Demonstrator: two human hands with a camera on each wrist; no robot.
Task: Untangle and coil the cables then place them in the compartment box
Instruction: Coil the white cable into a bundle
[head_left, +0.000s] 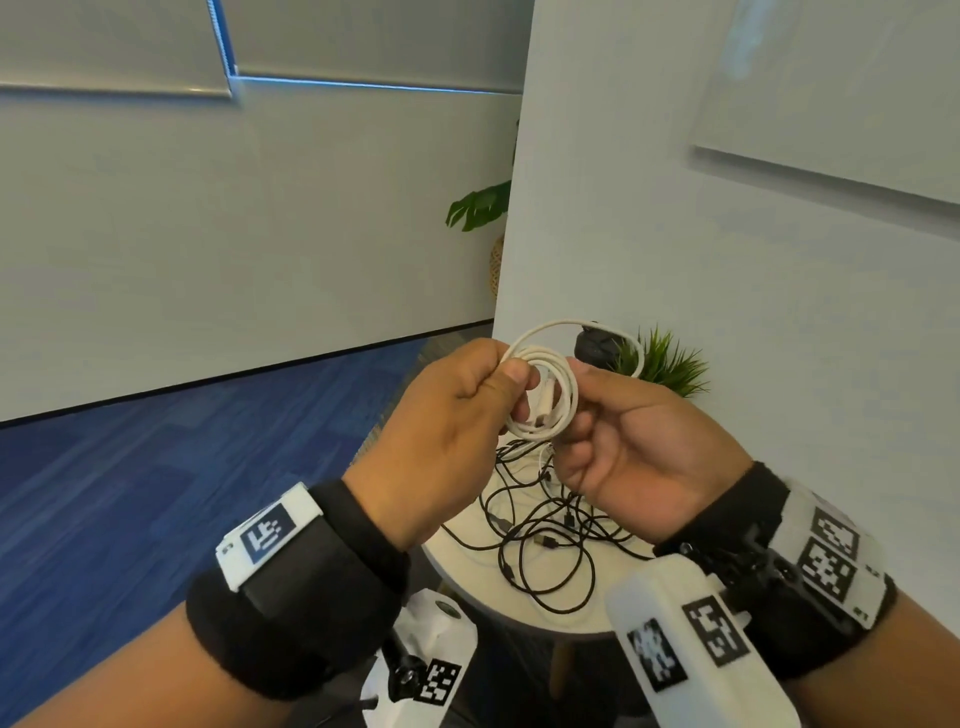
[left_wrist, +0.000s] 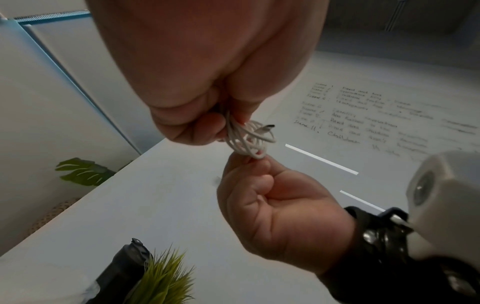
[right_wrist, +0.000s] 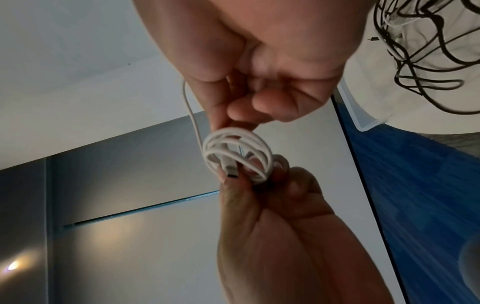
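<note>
Both hands hold a white cable (head_left: 563, 382) wound into a small coil, raised above the table. My left hand (head_left: 506, 379) pinches the coil's left side between thumb and curled fingers. On the coil's right side, my right hand (head_left: 577, 410) has its thumb and fingers curled round the strands. One loose loop (head_left: 631, 345) arcs up and to the right of the coil. A connector (right_wrist: 230, 171) hangs inside the coil (right_wrist: 233, 148), close to the left hand (right_wrist: 246, 181), with the right hand (right_wrist: 233, 117) above. The left wrist view shows the coil (left_wrist: 249, 137) between the two hands. A tangle of black cables (head_left: 545, 545) lies on the table below.
The round white table (head_left: 462, 566) stands against a white wall, with a small green plant (head_left: 670, 364) and a black object (head_left: 592, 345) at its back. A clear plastic container's corner (right_wrist: 363, 122) shows by the black cables. Blue carpet (head_left: 156, 467) spreads to the left.
</note>
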